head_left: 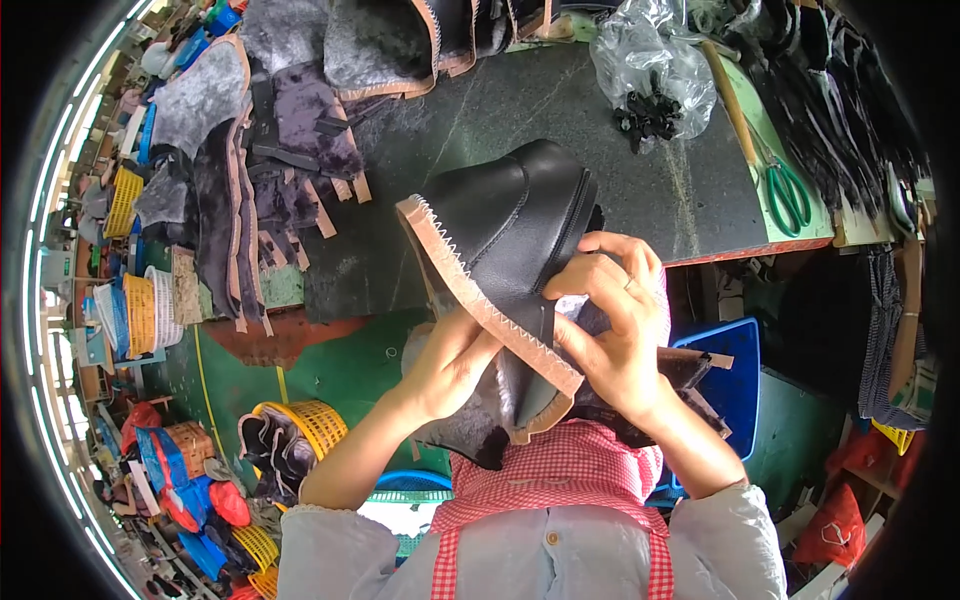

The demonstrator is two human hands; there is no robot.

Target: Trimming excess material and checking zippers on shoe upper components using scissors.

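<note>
Two bare hands are at work on one black boot upper (510, 225), held up over the lap and in front of the near edge of the bench (610, 185). The left hand (450, 365) grips it from below, by the single tan band (490, 310) zigzag-stitched along its rim. The right hand (618, 315), wearing one ring, has fingers and thumb bent closely together on the upper's side edge.

On the bench are one pair of green-handled scissors (787, 195), one wooden handle (730, 100) and one clear plastic bag (650, 45) with a cluster of small black pieces (650, 118), too bunched to count. Fleecy grey and black pieces (310, 115) overlap at the upper left, also beyond counting. One yellow basket (325, 425) of dark pieces and one blue bin (740, 385) stand lower down, the bin partly covered.

The left fingertips are hidden behind the band; exactly what lies between the right fingertips is hard to make out. The wooden handle's far end is unclear near the bag
</note>
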